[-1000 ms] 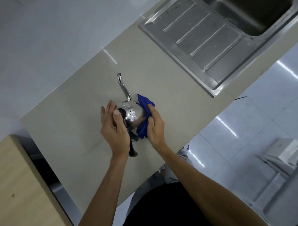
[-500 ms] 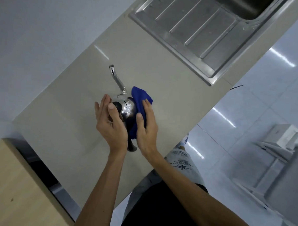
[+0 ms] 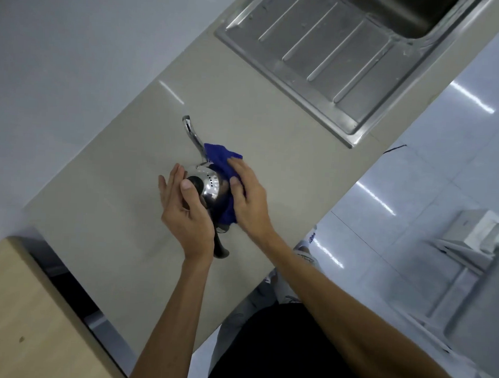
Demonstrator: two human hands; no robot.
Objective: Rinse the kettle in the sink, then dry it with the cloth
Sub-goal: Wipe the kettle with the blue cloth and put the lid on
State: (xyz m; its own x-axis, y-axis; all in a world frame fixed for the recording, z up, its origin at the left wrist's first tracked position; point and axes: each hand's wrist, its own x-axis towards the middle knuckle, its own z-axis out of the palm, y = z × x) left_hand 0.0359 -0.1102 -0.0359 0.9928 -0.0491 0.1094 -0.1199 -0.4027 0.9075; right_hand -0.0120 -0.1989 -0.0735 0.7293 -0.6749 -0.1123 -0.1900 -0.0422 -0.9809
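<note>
A shiny steel kettle [image 3: 208, 184] with a long thin spout and a black handle stands on the beige counter [image 3: 121, 212]. My left hand [image 3: 184, 214] rests against its left side, with the thumb on the black lid knob. My right hand [image 3: 249, 201] presses a blue cloth [image 3: 219, 156] against the kettle's right side, the cloth reaching up to the base of the spout. Most of the kettle's body is hidden by my hands and the cloth.
The steel sink [image 3: 416, 16] and its ribbed draining board [image 3: 314, 54] lie at the far right of the counter. A wooden surface [image 3: 22, 321] sits lower left. The counter's near edge drops to a glossy tiled floor [image 3: 415, 173].
My right hand has slid the blue cloth along the kettle's right side, up toward the spout. The left hand keeps steadying the kettle. The camera view has shifted slightly.
</note>
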